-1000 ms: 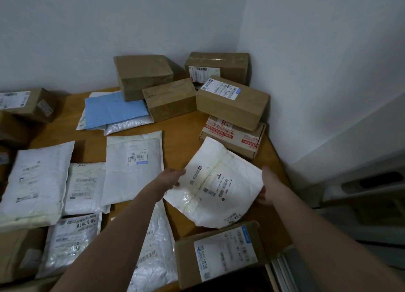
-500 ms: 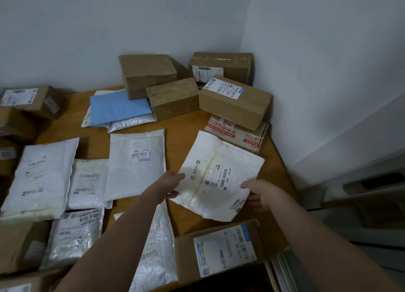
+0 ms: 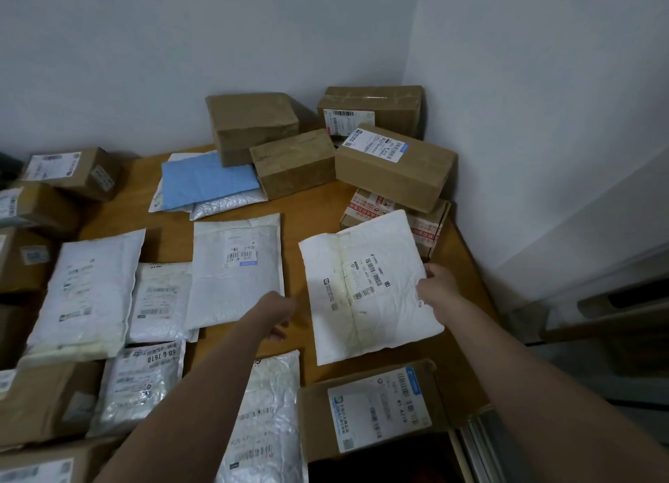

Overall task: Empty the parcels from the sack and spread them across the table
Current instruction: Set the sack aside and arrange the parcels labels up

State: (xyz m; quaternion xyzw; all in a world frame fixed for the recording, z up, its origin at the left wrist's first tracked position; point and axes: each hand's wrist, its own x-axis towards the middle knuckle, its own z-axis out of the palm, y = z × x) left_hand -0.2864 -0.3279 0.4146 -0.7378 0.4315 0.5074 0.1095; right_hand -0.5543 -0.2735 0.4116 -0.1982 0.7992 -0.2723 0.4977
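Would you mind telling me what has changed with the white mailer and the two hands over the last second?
The white mailer has been turned from a diamond slant to nearly square with the table edge and shifted slightly right. The left hand has let go and now hovers off its left edge; the right hand has moved from the right corner onto the right edge and grips it. The other parcels and boxes stayed put.
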